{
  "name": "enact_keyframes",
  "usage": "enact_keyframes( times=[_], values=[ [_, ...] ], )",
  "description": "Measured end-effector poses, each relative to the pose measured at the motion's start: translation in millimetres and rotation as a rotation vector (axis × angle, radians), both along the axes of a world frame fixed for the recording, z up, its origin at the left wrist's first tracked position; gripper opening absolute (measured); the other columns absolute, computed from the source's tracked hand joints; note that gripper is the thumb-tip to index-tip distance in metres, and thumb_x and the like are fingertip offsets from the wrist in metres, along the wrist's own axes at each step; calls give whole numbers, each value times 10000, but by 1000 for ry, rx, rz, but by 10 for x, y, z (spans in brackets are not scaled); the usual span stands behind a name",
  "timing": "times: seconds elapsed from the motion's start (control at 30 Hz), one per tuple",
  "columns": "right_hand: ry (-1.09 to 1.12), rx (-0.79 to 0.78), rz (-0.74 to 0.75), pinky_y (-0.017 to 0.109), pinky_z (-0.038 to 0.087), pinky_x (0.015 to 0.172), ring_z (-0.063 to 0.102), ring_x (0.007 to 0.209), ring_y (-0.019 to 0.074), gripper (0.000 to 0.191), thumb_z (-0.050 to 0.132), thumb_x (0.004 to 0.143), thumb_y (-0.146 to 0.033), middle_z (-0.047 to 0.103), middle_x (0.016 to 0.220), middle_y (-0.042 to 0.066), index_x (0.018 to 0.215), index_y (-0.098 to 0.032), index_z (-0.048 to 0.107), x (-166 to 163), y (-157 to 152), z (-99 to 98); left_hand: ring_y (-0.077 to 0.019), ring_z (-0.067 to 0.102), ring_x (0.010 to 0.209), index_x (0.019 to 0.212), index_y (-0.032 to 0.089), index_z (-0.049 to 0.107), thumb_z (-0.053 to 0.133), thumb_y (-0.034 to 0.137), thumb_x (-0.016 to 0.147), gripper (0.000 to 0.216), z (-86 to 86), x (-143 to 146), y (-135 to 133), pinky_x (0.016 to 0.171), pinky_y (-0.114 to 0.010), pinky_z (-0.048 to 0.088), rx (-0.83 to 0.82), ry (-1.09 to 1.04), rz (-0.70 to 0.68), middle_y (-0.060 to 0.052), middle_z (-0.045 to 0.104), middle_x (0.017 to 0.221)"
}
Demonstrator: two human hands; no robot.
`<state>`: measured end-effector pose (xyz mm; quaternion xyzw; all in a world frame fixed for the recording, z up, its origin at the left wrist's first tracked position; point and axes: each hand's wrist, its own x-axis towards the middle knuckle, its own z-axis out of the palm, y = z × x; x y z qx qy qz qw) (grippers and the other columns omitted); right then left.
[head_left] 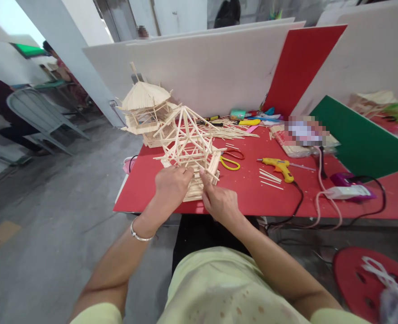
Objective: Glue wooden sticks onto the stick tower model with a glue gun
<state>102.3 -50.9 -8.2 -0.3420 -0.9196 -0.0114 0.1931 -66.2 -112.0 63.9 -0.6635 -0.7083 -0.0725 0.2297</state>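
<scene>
A model pavilion built of thin wooden sticks (pixel 195 191), with an open-frame roof, stands at the near edge of the red table (pixel 246 198). My left hand (pixel 174 183) is closed on its near left side, fingers curled over the sticks. From the right, my right hand (pixel 221 200) presses thumb and forefinger against the front frame, the other fingers folded in. Whatever small piece may lie between the fingertips is hidden. Behind to the left stands a second stick pavilion (pixel 146 95) with a covered roof.
Yellow-handled scissors (pixel 231 163) lie right of the model. Farther right are loose sticks (pixel 270 178), a yellow glue gun (pixel 276 167) and a white power strip (pixel 347 192) with cords. More sticks (pixel 232 132) lie behind. A red stool (pixel 368 279) stands below; people sit at left.
</scene>
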Motion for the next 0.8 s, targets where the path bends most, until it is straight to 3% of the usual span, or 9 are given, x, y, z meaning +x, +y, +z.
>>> enact_keyframes(
  times=[0.53,0.67,0.73,0.8],
  values=[
    [81,15,44,246,287,537,616,634,109,616,419,984,-269,721,772,5,1585,-217,292,38,-35,18,-187,646,750,916,222,716,470,217,981,255,-48,-29,-18,607,-301,387,153,-49,-88,-49,702,803],
    [215,74,147,231,330,587,597,627,95,568,454,977,-241,689,722,-24,1542,-208,395,118,-54,43,-157,664,833,992,209,714,506,251,977,213,-21,-37,-91,697,-259,446,254,-302,-158,-50,733,927],
    [295,98,192,224,344,608,583,616,84,541,470,972,-221,675,705,-34,1512,-195,444,163,-67,55,-124,643,753,977,198,715,558,280,952,179,-23,-82,-140,692,-235,455,317,-500,-162,-36,741,929],
    [349,113,225,219,351,616,563,598,79,521,487,962,-208,659,678,-40,1482,-187,488,198,-81,63,-87,558,598,911,193,719,620,307,906,151,-35,-147,-186,608,-213,425,379,-697,-92,-2,718,807]
  ],
)
